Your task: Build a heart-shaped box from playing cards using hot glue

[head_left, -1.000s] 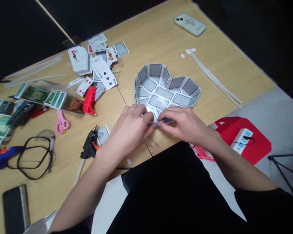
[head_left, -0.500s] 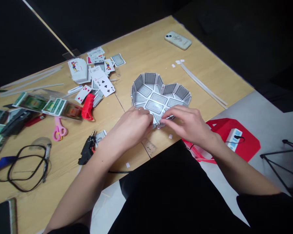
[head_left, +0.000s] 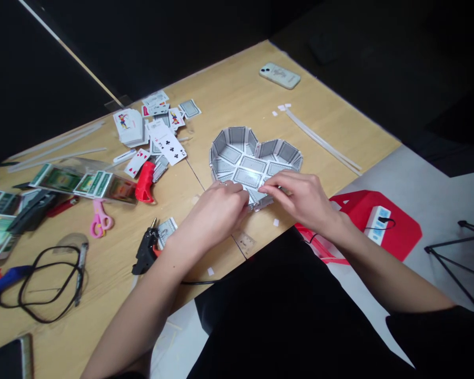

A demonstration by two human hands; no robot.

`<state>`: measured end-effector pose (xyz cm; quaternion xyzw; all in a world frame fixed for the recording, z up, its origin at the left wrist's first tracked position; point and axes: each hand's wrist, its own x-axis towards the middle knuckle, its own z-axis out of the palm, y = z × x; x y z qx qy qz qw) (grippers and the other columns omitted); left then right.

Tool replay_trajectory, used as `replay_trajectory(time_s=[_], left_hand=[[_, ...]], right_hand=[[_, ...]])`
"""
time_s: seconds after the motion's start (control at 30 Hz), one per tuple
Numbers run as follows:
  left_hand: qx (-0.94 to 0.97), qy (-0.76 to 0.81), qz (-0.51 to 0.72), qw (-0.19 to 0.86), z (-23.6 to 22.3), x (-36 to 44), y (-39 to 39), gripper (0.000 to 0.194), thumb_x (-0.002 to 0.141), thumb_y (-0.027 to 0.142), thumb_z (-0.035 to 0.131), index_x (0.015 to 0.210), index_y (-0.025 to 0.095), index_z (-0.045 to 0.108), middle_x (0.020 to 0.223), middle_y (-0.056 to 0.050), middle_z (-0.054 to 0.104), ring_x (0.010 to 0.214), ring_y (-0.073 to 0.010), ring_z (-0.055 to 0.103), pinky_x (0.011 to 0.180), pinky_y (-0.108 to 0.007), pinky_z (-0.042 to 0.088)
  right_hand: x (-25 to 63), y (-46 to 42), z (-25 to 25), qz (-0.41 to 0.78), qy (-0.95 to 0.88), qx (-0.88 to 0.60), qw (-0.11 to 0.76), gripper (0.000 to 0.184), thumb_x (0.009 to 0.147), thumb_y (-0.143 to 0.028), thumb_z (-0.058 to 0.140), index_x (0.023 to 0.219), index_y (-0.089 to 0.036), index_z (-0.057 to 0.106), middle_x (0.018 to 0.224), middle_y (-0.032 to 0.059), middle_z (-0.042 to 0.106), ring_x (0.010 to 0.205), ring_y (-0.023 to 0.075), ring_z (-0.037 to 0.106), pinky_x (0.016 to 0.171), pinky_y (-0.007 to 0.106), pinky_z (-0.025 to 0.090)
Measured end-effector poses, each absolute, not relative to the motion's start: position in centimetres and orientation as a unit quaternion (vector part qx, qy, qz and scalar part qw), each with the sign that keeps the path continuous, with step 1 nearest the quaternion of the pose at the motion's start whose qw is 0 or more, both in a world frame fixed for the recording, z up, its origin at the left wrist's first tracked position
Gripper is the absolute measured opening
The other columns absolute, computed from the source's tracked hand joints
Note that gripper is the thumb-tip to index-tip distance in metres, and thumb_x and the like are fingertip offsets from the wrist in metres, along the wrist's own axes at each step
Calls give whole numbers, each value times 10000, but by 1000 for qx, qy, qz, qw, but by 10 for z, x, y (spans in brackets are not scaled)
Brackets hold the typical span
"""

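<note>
A heart-shaped box built of playing cards point(head_left: 247, 177), with grey patterned backs and a low standing wall, lies on the wooden table. Its point faces me. My left hand point(head_left: 226, 208) is closed on the near left wall, fingers curled and partly hidden. On the near right side, my right hand point(head_left: 296, 195) pinches at the wall with thumb and forefinger; its fingertips are close to the box's point. To the left of my left hand lies a black glue gun point(head_left: 145, 250) beside a single card point(head_left: 166, 231).
Loose playing cards point(head_left: 168, 142), a red stapler-like tool point(head_left: 145, 181), pink scissors point(head_left: 100, 220) and a coiled black cable point(head_left: 49, 281) cover the left side. White strips point(head_left: 322, 138) and a phone point(head_left: 280, 75) lie at the right. A white power strip point(head_left: 378, 226) sits below the table's edge.
The camera view has shifted slightly. Both hands stay at the near walls of the heart-shaped box, which appears turned or shifted a little; the grips look much the same.
</note>
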<state>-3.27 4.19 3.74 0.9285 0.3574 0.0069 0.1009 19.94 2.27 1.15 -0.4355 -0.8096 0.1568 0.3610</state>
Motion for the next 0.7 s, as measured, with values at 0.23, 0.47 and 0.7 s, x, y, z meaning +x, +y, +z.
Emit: replay_trajectory(time_s=[0.23,0.47,0.7], left_hand=[[924,365,15,117,36,-33,42,154,1065,179,640,958,138,744,965,-88,749,883,-261,705,823,-401,489],[929,351,34,114,31,-35,45,134,1060,209,667,973,141,743,962,-84,759,892,-261,717,856,-413,507],[932,345,17,112,34,-35,45,130,1060,186,631,1002,145,740,1019,-99,765,992,-300,732,914,-446,525]], right_hand=[[199,22,11,176,-797,-448,366,98,1059,-187,711,995,-201,784,981,36,848,902,208,796,808,310,552],[196,22,12,200,-780,-477,353,167,1098,-215,601,1079,-201,766,1053,60,845,972,230,804,861,337,573],[194,24,12,226,-832,-451,231,189,984,-167,636,1115,-196,769,1125,96,833,1113,306,775,997,457,559]])
